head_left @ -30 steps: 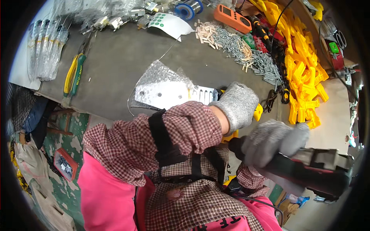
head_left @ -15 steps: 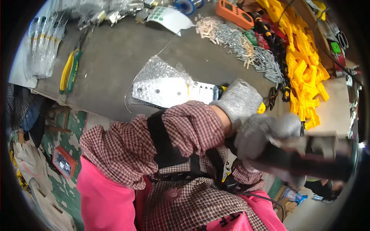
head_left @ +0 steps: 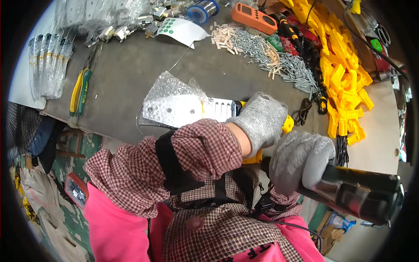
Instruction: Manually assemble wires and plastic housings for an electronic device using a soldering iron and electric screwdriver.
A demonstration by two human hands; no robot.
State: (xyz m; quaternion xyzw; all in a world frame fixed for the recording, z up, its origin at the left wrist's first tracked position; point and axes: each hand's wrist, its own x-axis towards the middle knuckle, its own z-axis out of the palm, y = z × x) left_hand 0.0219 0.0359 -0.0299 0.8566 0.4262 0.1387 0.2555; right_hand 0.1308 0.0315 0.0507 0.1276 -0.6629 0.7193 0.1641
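Note:
My left hand (head_left: 262, 120), in a grey knitted glove, is closed around the yellow handle part (head_left: 287, 125) of a flat slotted metal piece (head_left: 221, 109). The far portion of that piece lies on the table, wrapped in bubble wrap (head_left: 168, 89) with a yellow band around it. Close by on the right, my gloved right hand (head_left: 301, 159) grips a dark, thick-bodied power tool (head_left: 364, 194), its bulky end pointing right. The tool's working end is hidden behind my hand, so I cannot tell whether it touches the yellow part.
Loose screws (head_left: 257, 46) and pale dowels (head_left: 223, 37) lie at the far right, near an orange meter (head_left: 254, 18). Yellow plastic parts (head_left: 342, 83) are heaped along the right. Green-yellow pliers (head_left: 80, 91) and bagged parts (head_left: 50, 65) lie left; a solder spool (head_left: 203, 11) stands behind.
The dark power tool, blurred before, is now steadier and sits a little lower, with my right hand on it. My left hand keeps its hold; the view has shifted slightly.

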